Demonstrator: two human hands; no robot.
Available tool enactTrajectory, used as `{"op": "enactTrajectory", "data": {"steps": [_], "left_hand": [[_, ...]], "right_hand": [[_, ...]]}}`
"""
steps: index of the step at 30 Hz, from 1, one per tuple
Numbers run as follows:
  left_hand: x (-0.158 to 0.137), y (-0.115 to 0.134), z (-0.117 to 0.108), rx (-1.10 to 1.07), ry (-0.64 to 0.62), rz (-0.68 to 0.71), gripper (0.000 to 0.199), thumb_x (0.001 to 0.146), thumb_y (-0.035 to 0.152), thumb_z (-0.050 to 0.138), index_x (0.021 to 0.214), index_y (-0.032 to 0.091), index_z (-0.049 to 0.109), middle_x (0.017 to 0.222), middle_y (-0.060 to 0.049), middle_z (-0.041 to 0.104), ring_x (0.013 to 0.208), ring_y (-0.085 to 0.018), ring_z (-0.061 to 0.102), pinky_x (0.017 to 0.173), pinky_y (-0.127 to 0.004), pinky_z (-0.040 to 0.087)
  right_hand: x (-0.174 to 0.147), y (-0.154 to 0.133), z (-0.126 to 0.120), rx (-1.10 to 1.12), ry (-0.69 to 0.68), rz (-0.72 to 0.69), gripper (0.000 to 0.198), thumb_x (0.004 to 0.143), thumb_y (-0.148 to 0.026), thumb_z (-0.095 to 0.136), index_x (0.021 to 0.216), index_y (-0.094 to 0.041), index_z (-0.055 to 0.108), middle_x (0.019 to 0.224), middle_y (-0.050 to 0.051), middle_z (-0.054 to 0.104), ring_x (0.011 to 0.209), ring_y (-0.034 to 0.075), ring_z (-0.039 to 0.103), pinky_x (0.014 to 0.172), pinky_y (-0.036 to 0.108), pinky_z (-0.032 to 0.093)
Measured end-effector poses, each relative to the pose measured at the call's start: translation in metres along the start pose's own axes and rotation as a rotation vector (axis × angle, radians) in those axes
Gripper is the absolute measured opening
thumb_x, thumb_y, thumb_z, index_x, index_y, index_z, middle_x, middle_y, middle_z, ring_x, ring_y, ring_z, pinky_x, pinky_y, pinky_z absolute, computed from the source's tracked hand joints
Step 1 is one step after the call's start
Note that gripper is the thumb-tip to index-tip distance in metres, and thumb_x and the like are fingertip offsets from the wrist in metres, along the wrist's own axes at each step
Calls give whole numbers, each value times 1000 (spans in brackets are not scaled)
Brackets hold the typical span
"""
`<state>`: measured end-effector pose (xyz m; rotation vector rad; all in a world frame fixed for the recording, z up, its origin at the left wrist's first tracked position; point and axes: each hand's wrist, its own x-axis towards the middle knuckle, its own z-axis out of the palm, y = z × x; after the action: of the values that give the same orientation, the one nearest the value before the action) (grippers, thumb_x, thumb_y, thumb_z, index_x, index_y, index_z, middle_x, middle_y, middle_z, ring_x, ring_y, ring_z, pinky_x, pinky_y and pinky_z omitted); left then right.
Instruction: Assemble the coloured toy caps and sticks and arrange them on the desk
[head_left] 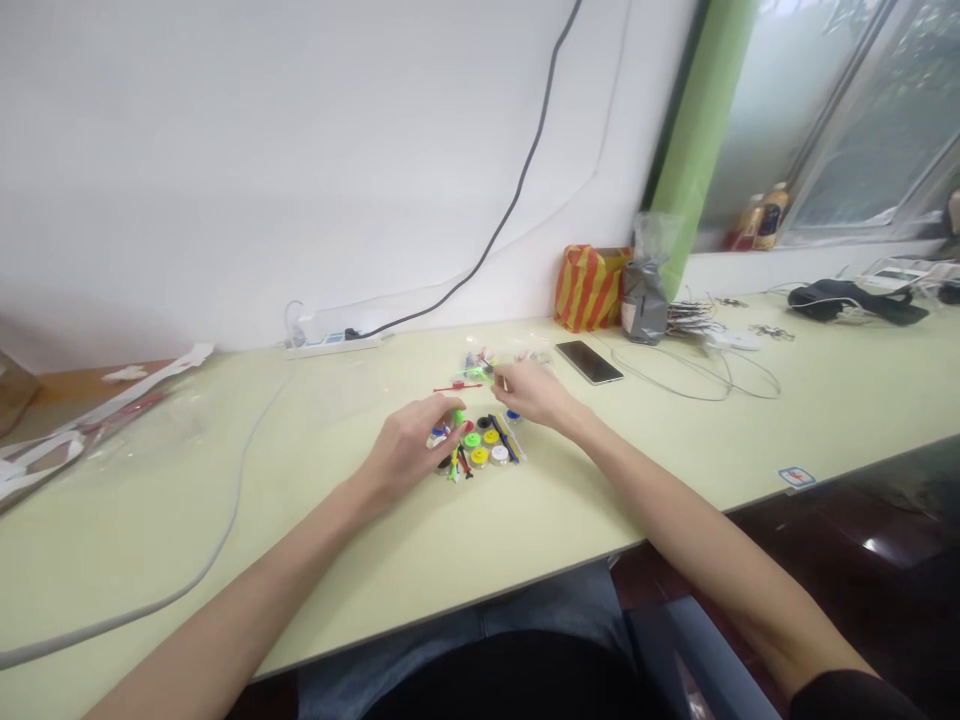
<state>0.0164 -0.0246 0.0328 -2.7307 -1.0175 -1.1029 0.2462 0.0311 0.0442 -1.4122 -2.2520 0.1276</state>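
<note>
My left hand (409,440) rests over the left side of a group of small parts, with thumb and forefinger curled around a small green plastic piece (459,416). Round discs lie grouped beside it, among them a yellow disc (479,457), a white disc (499,455) and a green disc (472,439). A blue strip (504,438) lies along their right side. Farther back, my right hand (531,392) has its fingertips pinched at a pile of small coloured pieces (477,362); what they grip is hidden. A thin red stick (457,387) lies between the hands.
Right of the pile lies a phone (589,362), with a striped bag (589,288) and a grey bag (645,300) behind it. A power strip (334,345) sits by the wall. A white cable (225,530) crosses the left side. Clear plastic wrapping (161,430) lies at left.
</note>
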Motion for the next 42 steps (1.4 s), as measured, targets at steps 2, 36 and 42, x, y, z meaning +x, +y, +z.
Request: {"op": "enactTrajectory", "data": {"steps": [2,36,42], "left_hand": [[0,0,1,25,-5,0,15,98,31,52,106,21,60,84,-1,65,73,-14,60,70,-27,46],[-1,-4,3,16,-28,-32,15,96,31,53,103,21,60,77,1,64,68,-13,60,67,-26,46],[-1,-4,2,7,-30,-42,15,96,32,53,103,21,60,77,1,65,68,-13,60,66,-26,46]], "right_hand": [[-1,-3,2,-22,-35,-30,17,88,-19,53,75,-16,63,70,5,63,63,15,51,59,27,28],[-8,-18,1,121,-308,-373,10,88,-10,67,92,-15,76,91,6,67,81,16,56,65,25,30],[-8,-18,7,96,-328,-377,14,86,-10,68,94,-17,76,94,6,68,83,16,57,64,25,31]]}}
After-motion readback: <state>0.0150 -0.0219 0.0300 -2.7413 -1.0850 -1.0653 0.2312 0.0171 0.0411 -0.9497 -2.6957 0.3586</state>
